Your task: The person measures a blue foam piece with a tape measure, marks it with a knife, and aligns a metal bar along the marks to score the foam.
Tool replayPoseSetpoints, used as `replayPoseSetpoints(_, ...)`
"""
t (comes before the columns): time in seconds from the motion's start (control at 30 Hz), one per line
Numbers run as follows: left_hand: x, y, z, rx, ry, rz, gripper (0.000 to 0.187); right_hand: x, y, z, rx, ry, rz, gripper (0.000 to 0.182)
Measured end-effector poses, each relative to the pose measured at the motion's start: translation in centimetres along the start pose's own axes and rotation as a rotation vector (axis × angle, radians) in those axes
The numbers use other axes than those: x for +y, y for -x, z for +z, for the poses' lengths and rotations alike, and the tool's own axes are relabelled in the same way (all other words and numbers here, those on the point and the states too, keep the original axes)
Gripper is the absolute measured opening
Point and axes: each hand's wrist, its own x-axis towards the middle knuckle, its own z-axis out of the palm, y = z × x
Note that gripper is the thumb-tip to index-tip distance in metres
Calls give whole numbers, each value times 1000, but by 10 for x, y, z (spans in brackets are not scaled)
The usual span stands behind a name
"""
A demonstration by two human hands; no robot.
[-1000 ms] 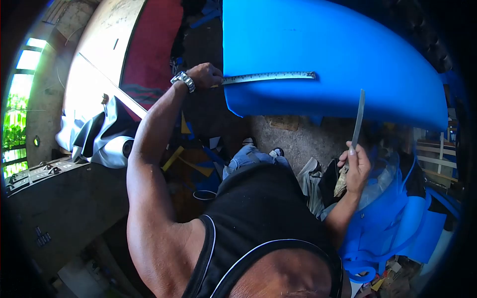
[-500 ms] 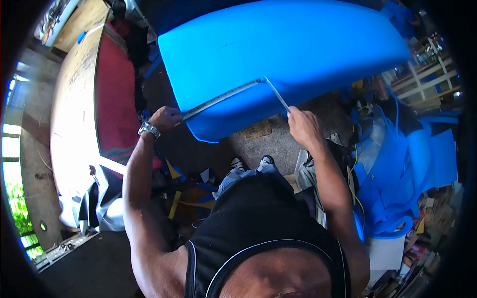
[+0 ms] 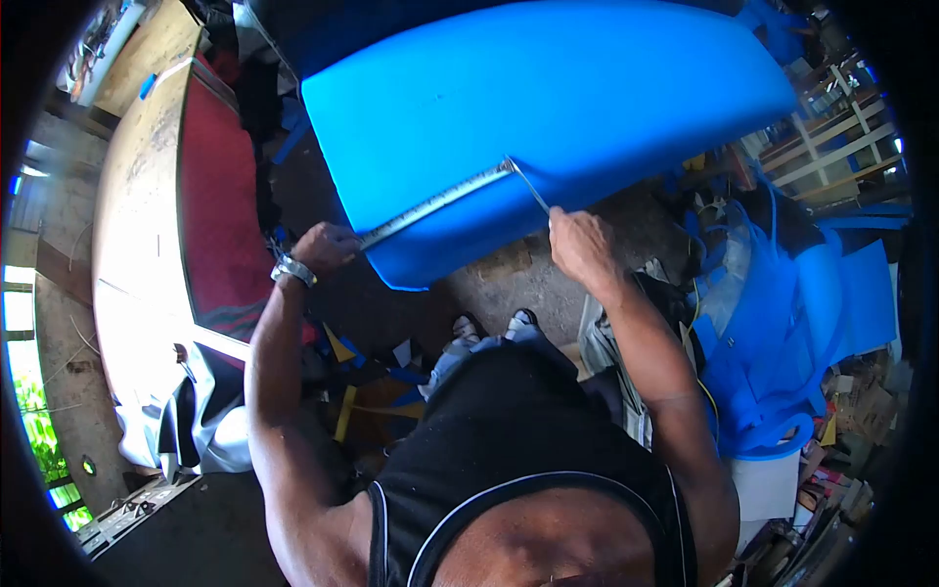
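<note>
The single view comes from a camera worn on the person's head, looking forward and steeply down along the body. Nearest the lens, at the bottom middle, is the black tank top (image 3: 509, 430); the shoes (image 3: 523, 319) show farther off, near the centre. Ahead, the blue-covered panel (image 3: 558, 117) spans the upper part. A wide lens bends straight edges, darkens the rounded corners and reaches out to the bright window (image 3: 20, 305) at far left.
</note>
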Motion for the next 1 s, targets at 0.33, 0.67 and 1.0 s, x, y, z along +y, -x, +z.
replayPoseSetpoints(0.33, 36, 1, -7, -61, 179, -300, 31, -4, 1, -28, 9, -9, -73, 15)
replayPoseSetpoints(0.67, 117, 73, 13, -33, 448, -305, 28, 115, 187, 37, -444, -730, 696, 21)
replayPoseSetpoints(1.0, 283, -46, 112, 171, 218, -332, 24, 203, 82, -2, 179, -1241, 345, 26)
